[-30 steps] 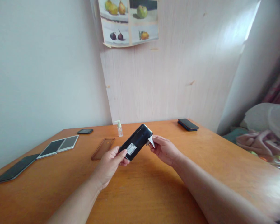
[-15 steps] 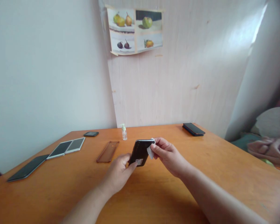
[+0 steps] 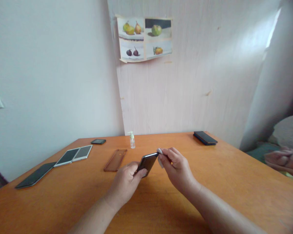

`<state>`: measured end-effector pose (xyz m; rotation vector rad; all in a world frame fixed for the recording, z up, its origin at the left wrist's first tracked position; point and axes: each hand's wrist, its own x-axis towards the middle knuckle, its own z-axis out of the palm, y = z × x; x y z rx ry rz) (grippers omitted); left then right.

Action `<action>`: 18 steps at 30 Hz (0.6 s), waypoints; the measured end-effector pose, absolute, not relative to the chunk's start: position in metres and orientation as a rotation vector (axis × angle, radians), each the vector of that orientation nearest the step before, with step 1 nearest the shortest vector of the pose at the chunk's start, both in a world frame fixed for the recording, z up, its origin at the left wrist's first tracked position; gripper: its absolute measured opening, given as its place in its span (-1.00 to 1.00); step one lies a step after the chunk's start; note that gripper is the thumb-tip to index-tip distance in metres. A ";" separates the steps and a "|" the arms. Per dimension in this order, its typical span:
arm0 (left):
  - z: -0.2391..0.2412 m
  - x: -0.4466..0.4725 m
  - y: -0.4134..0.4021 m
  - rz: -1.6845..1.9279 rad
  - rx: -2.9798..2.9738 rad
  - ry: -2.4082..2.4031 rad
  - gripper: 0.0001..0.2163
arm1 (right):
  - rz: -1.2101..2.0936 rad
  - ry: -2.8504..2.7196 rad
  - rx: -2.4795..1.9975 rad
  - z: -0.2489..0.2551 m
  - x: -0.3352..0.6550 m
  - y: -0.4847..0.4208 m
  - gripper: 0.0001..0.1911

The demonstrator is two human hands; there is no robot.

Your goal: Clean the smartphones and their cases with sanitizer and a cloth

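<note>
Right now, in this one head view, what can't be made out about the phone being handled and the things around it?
- Phone: held nearly edge-on, so its faces barely show; the left hand covers its near end.
- White wipe: mostly hidden by the right hand; its size and contact with the phone are unclear.
- Pump bottle: too small to read any label.
- Bedding: blurred and cut off by the right edge.

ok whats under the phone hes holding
Bare orange table lies under the phone, which is tilted and held above it. The left hand grips its near end and the right hand presses a white wipe to its far end. The phone's underside cannot be seen.
</note>
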<state>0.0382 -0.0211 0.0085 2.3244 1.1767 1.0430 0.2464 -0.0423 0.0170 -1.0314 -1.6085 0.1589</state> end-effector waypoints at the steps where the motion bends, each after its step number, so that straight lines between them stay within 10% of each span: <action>1: 0.008 0.038 -0.021 1.030 2.341 1.186 -0.74 | 0.126 -1.630 -1.011 0.017 0.245 -0.044 -0.79; 18: 0.008 0.039 -0.019 0.967 2.514 1.184 -0.78 | 0.106 -1.817 -0.858 0.022 0.229 -0.061 -0.61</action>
